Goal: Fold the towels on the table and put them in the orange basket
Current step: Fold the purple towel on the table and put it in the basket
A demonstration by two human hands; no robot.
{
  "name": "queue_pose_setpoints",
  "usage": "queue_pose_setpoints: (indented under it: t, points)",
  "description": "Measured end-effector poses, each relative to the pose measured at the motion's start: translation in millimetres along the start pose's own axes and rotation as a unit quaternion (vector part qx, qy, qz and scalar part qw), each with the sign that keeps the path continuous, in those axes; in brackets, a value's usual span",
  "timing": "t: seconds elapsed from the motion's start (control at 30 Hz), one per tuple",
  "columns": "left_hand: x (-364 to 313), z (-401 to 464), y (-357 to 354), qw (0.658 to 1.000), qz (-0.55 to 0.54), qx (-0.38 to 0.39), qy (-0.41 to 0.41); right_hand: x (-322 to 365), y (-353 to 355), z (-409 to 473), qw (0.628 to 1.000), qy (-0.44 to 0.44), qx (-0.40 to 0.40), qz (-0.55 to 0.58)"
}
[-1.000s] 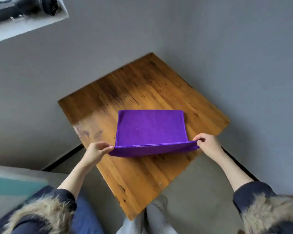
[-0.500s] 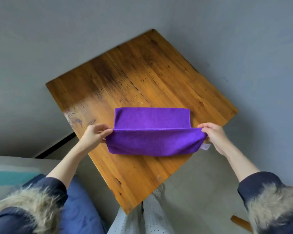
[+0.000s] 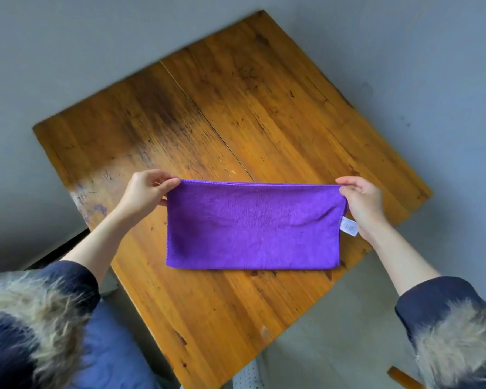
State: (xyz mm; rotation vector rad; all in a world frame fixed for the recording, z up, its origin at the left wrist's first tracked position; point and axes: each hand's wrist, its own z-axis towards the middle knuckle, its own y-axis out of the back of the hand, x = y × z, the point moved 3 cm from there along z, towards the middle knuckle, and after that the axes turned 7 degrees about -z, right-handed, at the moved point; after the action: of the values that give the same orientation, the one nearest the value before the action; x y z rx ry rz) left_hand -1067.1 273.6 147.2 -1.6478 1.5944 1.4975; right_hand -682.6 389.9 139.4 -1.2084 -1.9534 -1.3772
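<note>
A purple towel (image 3: 253, 226) lies folded in half on the wooden table (image 3: 236, 108), a long rectangle with its doubled edges at the far side. My left hand (image 3: 145, 192) pinches its far left corner. My right hand (image 3: 361, 200) pinches the far right corner, beside a small white label (image 3: 349, 226). The orange basket is not in view.
The table stands in a corner between grey walls (image 3: 68, 51). Its near corner points toward my legs. Grey floor (image 3: 334, 332) shows at the lower right, with an orange-brown wooden piece (image 3: 404, 377) at the bottom right edge.
Both hands carried the towel's near edge up and over to the far edge, so the towel went from flat to folded in half. The camera tilted down and closer.
</note>
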Motion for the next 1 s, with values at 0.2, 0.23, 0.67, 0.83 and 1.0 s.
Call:
queue_pose_setpoints:
  t: [0.2, 0.23, 0.67, 0.83, 1.0]
  points:
    - [13.3, 22.3, -10.8, 0.999, 0.028, -0.003, 0.026, -6.4, -15.0, 19.3, 0.998, -0.034, -0.018, 0.044]
    - [16.1, 25.5, -12.6, 0.998, 0.046, -0.002, 0.036, -7.6, -18.1, 22.0, 0.998, -0.045, -0.017, 0.046]
    - [14.9, -23.5, -118.1, 0.890, 0.398, -0.002, -0.225, -9.8, -96.7, -40.4, 0.844, 0.348, -0.027, -0.407]
    - [35.4, -16.5, -137.4, 0.866, 0.455, 0.025, -0.205, -37.3, -111.3, -29.9, 0.812, 0.317, -0.003, -0.490]
    - [46.2, -20.1, -122.5, 0.864, 0.454, 0.020, -0.218, -49.7, -96.3, -29.7, 0.817, 0.314, -0.020, -0.483]
